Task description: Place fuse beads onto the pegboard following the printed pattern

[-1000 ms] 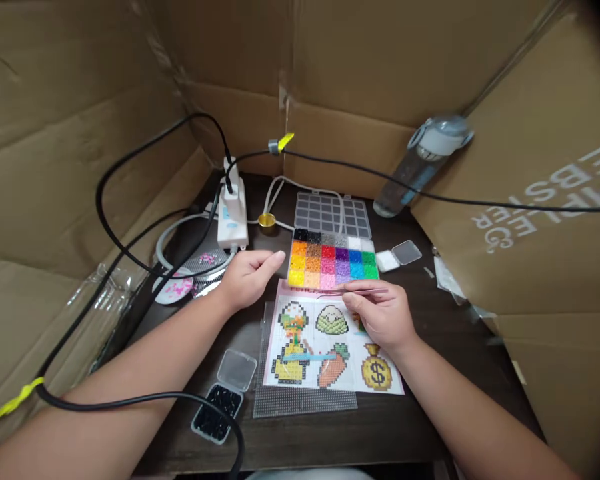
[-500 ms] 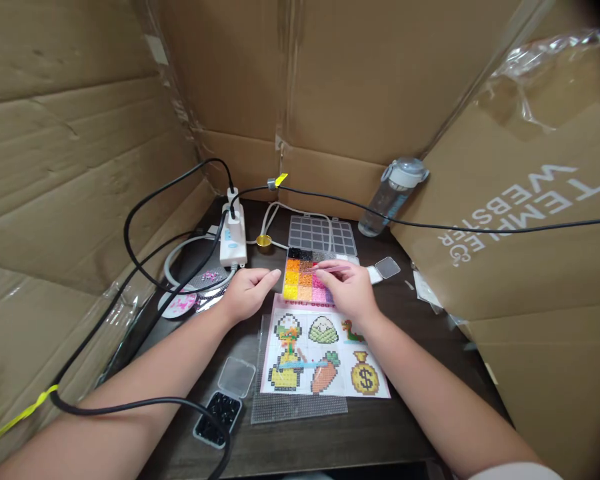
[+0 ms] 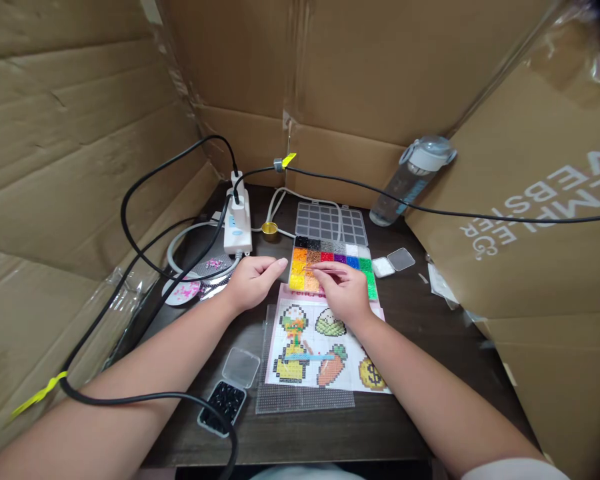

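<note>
My right hand (image 3: 346,292) pinches thin pinkish tweezers (image 3: 312,268) over the open bead box (image 3: 373,273). The tweezer tips point left, among the yellow-orange and light brown compartments; whether a bead is between them is too small to tell. My left hand (image 3: 254,283) rests left of the box, fingers curled in, thumb stretched toward the box, with nothing visible in it. Below the box a pattern sheet (image 3: 353,377) with pixel pictures lies over a clear pegboard (image 3: 305,401). Small orange, green and blue pieces lie on the sheet's left part. My right wrist covers part of the sheet.
A small case of black beads (image 3: 223,405) stands open at the front left, a case of white beads (image 3: 383,267) at the right. A power strip (image 3: 237,230), a black cable (image 3: 175,400), a gold cup (image 3: 269,230) and a bottle (image 3: 405,183) surround the area. Cardboard walls (image 3: 350,147) enclose the table.
The view has shifted, so most things appear farther left or right than before. My right hand has moved lower against the box, uncovering its red, purple, blue and green compartments. My left hand stays curled.
</note>
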`<move>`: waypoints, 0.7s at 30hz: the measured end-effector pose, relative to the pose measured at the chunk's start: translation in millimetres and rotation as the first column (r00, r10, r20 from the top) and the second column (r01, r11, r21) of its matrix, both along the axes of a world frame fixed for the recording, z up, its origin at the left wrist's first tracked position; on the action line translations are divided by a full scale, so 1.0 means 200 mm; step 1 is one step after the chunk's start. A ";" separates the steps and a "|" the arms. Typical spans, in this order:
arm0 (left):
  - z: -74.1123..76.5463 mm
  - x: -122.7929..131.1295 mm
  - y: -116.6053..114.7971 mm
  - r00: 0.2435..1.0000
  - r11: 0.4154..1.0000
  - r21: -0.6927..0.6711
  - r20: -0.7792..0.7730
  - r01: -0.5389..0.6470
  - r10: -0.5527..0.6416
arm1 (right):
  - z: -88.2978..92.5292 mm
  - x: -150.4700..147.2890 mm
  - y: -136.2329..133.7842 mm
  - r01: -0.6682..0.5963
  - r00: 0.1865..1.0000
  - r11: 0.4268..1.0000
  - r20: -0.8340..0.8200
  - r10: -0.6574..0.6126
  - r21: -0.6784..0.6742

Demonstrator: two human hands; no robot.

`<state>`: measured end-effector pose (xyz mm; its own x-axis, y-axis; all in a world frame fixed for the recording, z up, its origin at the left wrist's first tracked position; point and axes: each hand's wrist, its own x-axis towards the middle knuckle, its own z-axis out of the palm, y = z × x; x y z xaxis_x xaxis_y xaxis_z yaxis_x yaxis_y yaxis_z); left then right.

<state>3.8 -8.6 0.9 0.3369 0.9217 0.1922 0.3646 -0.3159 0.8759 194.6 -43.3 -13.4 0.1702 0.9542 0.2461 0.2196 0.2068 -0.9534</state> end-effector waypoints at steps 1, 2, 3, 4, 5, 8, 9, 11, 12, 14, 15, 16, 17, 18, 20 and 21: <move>0.00 0.00 0.00 1.000 1.000 0.001 0.000 0.002 -0.002 | 0.00 0.00 0.00 0.004 1.000 1.000 -0.001 -0.004 -0.005; 0.00 0.00 0.00 1.000 1.000 0.003 0.000 0.003 -0.003 | 0.00 0.00 0.00 0.007 1.000 1.000 -0.002 -0.007 -0.011; 0.00 0.00 0.00 1.000 1.000 0.004 0.000 0.002 -0.002 | -0.01 0.00 0.00 0.009 1.000 1.000 -0.004 -0.009 -0.015; 0.01 0.00 0.00 1.000 1.000 0.006 -0.002 0.001 -0.001 | -0.01 0.00 0.00 0.010 1.000 1.000 -0.009 -0.010 -0.020; 0.01 0.00 0.00 1.000 1.000 0.007 -0.004 -0.001 0.001 | -0.01 0.00 0.01 0.010 1.000 1.000 -0.015 -0.010 -0.022; 0.01 0.01 0.00 1.000 1.000 0.006 -0.004 -0.004 0.004 | -0.01 0.00 0.01 0.001 0.999 1.000 -0.034 -0.001 -0.021; 0.01 0.01 0.00 1.000 1.000 0.006 -0.004 -0.001 0.001 | -0.01 0.00 0.01 -0.003 0.999 1.000 -0.038 0.003 -0.021; 0.00 0.01 0.00 1.000 1.000 0.010 -0.004 0.000 0.000 | -0.01 0.00 0.01 -0.011 0.999 1.000 -0.041 0.010 -0.023; 0.00 0.01 0.00 1.000 1.000 0.014 -0.006 -0.003 0.003 | -0.02 0.00 0.01 -0.012 0.999 1.000 -0.043 0.011 -0.026; 0.00 0.01 0.00 1.000 1.000 0.021 -0.012 -0.009 0.009 | -0.02 0.00 0.01 -0.012 0.999 0.999 -0.044 0.011 -0.034; 0.00 0.01 0.00 1.000 1.000 0.023 -0.015 -0.010 0.010 | -0.02 0.00 0.01 -0.012 0.999 0.999 -0.044 0.010 -0.037; 0.00 0.01 0.00 1.000 1.000 0.025 -0.017 -0.009 0.009 | -0.01 0.00 0.01 -0.009 0.999 0.999 -0.042 0.008 -0.039; 0.00 0.01 0.00 1.000 1.000 0.026 -0.018 -0.006 0.007 | -0.01 0.00 0.01 -0.007 0.999 0.999 -0.038 0.006 -0.039; 0.00 0.01 0.00 1.000 1.000 0.027 -0.019 -0.003 0.004 | -0.01 0.00 0.01 -0.006 0.999 0.999 -0.033 0.005 -0.037; 0.00 0.01 0.00 1.000 1.000 0.028 -0.017 0.000 0.000 | 0.00 0.01 0.01 -0.001 1.000 0.999 -0.024 0.001 -0.033; 0.00 0.01 0.00 1.000 1.000 0.027 -0.014 0.001 -0.001 | 0.00 0.01 0.01 -0.001 1.000 0.999 -0.019 0.000 -0.032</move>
<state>5.4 -8.9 1.5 0.3409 0.9158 0.2125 0.3768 -0.3402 0.8616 195.8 -41.4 -14.0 0.1744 0.9616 0.2118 0.2009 0.1758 -0.9637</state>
